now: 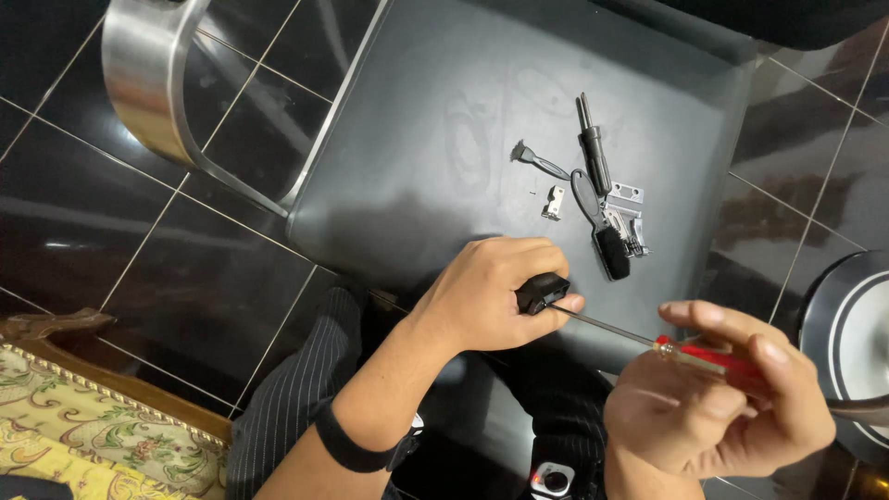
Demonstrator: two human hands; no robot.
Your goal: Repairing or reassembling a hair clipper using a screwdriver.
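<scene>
Left grip (495, 292) is closed around a small black housing (542, 292), held just above the near edge of the dark surface (417, 139); the right grip (718, 398) pinches the red handle of a screwdriver (690, 355), whose thin shaft runs left until its tip meets the housing. Judging by what lies loose further back on the surface, the taking-apart looks well advanced: a black brush (604, 227), a dark pen-like rod (593, 148), a small forked tool (537, 160), a little metal bracket (553, 202) and a toothed metal blade plate (626, 218) sit close together, some touching or overlapping. A tiny speck near the bracket may be a screw, though it is too small to tell. With the tip in contact, at least one fastener on the housing seems yet to be dealt with; whether it is going in or out cannot be told.
</scene>
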